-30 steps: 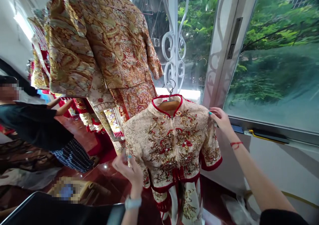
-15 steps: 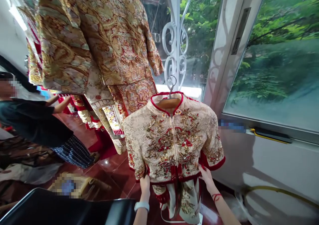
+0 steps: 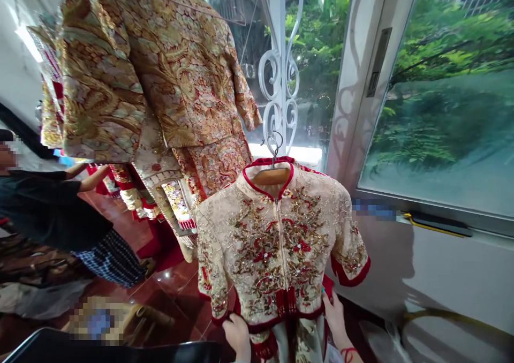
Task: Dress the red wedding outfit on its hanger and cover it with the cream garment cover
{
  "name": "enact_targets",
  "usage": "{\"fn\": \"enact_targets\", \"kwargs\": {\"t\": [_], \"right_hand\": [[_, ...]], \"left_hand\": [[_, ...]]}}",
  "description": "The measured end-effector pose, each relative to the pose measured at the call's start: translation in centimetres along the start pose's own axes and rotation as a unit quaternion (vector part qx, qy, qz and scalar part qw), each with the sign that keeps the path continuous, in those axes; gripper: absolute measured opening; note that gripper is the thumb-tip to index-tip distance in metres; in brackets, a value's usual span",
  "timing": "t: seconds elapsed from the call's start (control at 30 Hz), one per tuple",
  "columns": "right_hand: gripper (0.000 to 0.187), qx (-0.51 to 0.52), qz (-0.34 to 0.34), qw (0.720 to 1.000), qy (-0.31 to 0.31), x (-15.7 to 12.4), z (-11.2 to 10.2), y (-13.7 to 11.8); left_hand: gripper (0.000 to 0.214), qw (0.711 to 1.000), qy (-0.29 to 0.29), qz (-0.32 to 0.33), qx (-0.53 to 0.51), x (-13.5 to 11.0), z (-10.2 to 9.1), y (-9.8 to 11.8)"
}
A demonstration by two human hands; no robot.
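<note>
Cream red-trimmed embroidered fabric jacket hangs zipped on a wooden hanger just above both hands, left hand clenched on its hem, right hand touching it, grip unclear; smoothing looks nearly finished.

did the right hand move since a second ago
Yes. The right hand went down: from the shoulder of the cream jacket, level with the bottom of the window frame, to the jacket's red hem, well below that frame.
</note>
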State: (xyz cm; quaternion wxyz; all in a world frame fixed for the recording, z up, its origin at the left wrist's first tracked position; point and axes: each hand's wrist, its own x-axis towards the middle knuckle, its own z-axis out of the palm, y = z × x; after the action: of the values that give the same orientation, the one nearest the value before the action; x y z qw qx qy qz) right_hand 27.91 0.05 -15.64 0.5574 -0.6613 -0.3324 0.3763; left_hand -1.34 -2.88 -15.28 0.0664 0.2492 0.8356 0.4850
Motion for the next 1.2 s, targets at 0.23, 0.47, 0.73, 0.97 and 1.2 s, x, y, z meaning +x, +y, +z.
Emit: {"fn": "enact_targets", "kwargs": {"t": [0.23,0.47,0.73,0.97,1.2], "right_hand": [[0.063,-0.245,-0.464,0.851,0.035,-1.8,5.5,-11.7],[0.065,-0.396,-0.551,0.725,-0.114,2.7,11.0,-16.3],[0.055,-0.221,-0.526,0.813,0.12,4.3,1.8,-19.0],[0.039,0.023,-0.37,0.928,-0.03,12.0,-7.2,-28.4],[0.042,0.039,-0.339,0.94,0.001,9.8,-5.8,-26.7]], "left_hand": [[0.049,0.858,-0.034,0.503,0.097,-5.1,-0.3,7.6],[0.058,0.781,-0.075,0.579,0.221,0.3,2.0,16.0],[0.053,0.804,-0.064,0.555,0.203,-0.2,1.2,14.4],[0.039,0.786,-0.028,0.618,-0.003,-3.3,-1.4,26.1],[0.039,0.811,-0.004,0.583,-0.05,-2.3,-2.8,39.6]]}}
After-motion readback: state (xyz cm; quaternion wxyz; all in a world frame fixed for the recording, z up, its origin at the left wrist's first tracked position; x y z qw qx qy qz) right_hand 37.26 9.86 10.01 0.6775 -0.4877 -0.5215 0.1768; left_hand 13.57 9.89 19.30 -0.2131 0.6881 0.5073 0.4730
